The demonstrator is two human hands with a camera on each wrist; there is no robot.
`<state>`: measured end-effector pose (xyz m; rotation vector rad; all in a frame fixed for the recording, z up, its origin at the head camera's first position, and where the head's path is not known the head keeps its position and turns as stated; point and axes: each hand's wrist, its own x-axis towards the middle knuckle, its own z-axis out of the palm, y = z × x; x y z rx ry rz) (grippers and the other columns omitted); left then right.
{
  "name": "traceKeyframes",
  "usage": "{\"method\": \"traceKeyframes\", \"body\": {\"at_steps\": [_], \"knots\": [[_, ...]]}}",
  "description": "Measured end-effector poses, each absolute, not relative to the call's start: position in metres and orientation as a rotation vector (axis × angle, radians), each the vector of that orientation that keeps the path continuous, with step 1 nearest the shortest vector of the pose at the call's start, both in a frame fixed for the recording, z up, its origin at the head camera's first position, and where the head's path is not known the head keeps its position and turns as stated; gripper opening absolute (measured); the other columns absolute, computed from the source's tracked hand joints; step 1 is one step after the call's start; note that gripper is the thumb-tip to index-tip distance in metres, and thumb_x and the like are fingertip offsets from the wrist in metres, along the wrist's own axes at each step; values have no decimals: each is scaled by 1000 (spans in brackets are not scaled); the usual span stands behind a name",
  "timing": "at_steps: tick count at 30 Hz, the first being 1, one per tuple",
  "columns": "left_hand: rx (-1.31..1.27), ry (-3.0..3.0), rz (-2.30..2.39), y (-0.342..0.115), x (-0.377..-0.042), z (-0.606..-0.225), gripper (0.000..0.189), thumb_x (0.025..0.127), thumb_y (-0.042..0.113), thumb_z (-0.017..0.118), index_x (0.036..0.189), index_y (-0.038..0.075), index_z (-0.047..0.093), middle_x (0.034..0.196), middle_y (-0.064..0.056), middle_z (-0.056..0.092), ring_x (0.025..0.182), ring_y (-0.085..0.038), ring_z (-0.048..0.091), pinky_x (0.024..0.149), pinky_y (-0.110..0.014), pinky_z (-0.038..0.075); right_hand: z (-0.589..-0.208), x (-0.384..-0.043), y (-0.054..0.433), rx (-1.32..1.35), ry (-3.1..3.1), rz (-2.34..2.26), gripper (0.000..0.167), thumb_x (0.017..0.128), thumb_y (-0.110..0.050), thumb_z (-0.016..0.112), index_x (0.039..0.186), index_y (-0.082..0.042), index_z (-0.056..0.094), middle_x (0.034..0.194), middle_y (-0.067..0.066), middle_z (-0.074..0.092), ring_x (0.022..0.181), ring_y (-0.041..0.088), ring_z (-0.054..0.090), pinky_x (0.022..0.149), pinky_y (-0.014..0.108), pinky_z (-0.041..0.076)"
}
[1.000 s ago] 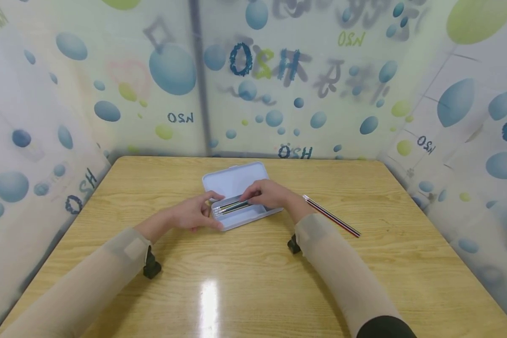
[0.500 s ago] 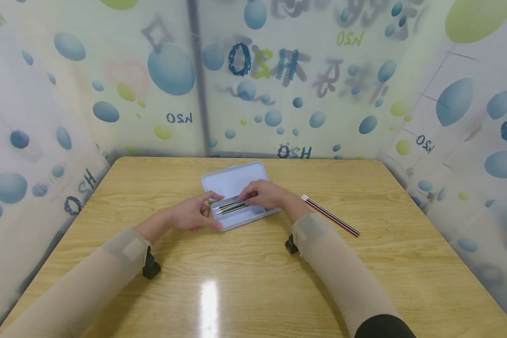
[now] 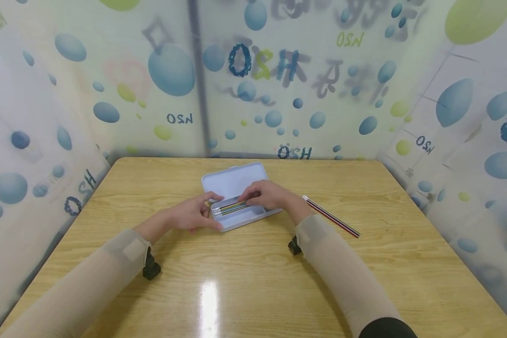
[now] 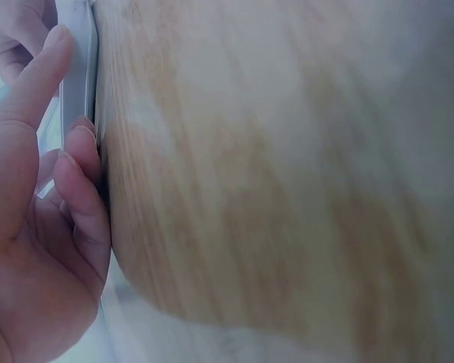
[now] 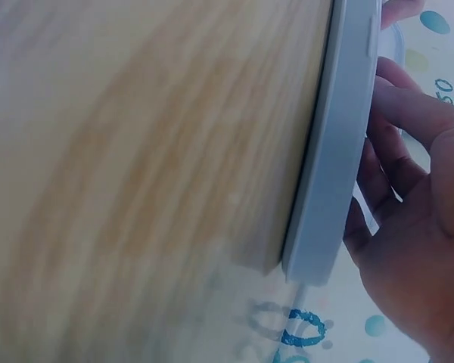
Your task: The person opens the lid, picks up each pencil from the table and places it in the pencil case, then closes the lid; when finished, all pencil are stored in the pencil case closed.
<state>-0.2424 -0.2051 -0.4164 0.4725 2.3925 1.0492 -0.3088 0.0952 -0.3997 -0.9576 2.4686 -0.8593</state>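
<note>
A pale blue-white pencil case (image 3: 246, 221) lies on the table with its lid (image 3: 232, 181) raised at the back. Several pencils (image 3: 230, 208) with pale ends rest side by side in its long compartment. My left hand (image 3: 192, 213) grips the case's left end, thumb at the near edge and index finger at the far one. The right hand (image 3: 267, 193) reaches into the case and pinches a pencil there; its fingertips are partly hidden. In the right wrist view, the case's side wall (image 5: 329, 166) stands between the table and my right hand (image 5: 416, 212).
To the right of the case, a few striped pencils (image 3: 331, 216) lie together on the wooden table (image 3: 253, 281). Patterned curtains (image 3: 253, 103) hang close behind the table and along both sides.
The slanted pencil under my right fingers has come down in line with the others in the case. Left hand and case have stayed in place.
</note>
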Motion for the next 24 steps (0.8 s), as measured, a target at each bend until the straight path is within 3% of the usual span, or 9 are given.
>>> {"method": "traceKeyframes", "body": {"at_steps": [17,24], "knots": [[481,2396,1068,-204,-241,-417,96,90,42,93,166,21,38,76,0,53,55,-16,47,52,-27,44,-386,-292,181,-759,2588,-978,26,107,-22,73,131,-15,80,132,1,75,116,23,67,105,46,57],[481,2393,1069,-203,-241,-416,96,90,42,93,166,22,38,76,-1,53,55,-16,47,52,-28,44,-382,-287,223,-693,2675,-928,28,108,-23,71,134,-14,78,131,4,77,112,22,69,96,41,57]]}}
